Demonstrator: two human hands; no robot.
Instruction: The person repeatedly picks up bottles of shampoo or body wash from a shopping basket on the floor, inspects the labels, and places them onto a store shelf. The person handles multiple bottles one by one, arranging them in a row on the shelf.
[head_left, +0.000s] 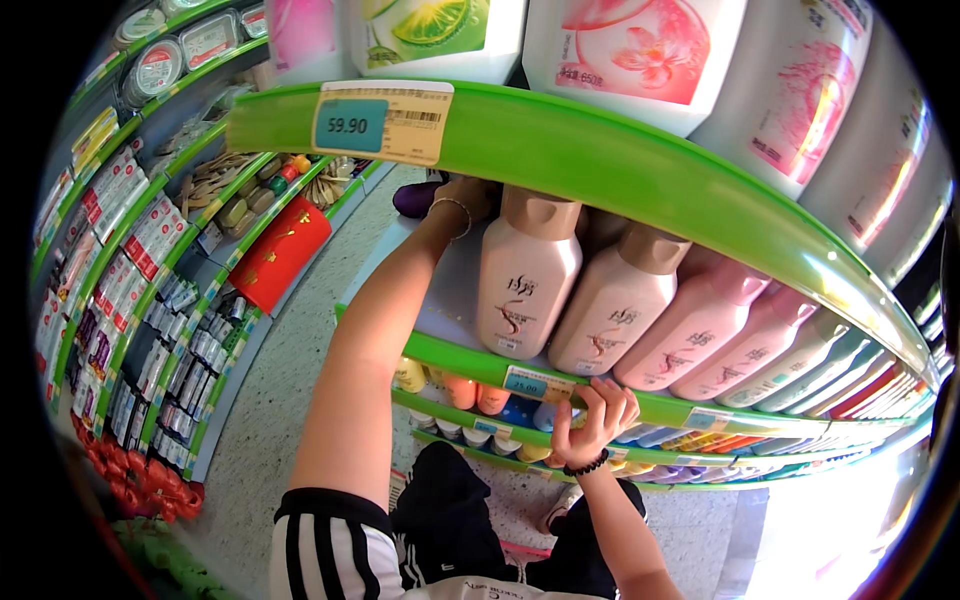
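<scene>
My left hand (466, 199) reaches deep into the shelf, just left of a beige pump-less bottle (529, 289) with a tan cap. The upper shelf edge hides its fingers, so whatever they touch is out of sight. A dark purple rounded thing (414, 201) shows beside that hand; I cannot tell what it is. My right hand (596, 420), with a black coiled band at the wrist, has its fingers curled on the green shelf edge (465, 361) below the bottles. Another beige bottle (611, 315) and pink bottles (694, 322) continue the row rightward.
Overhead, a green shelf lip (562, 135) bears a price tag (382, 124) and large white bottles (630, 52). Smaller bottles (476, 394) fill the lower shelves. Across the speckled aisle floor (307, 300), shelves hold boxed goods (154, 232) and a red box (281, 255).
</scene>
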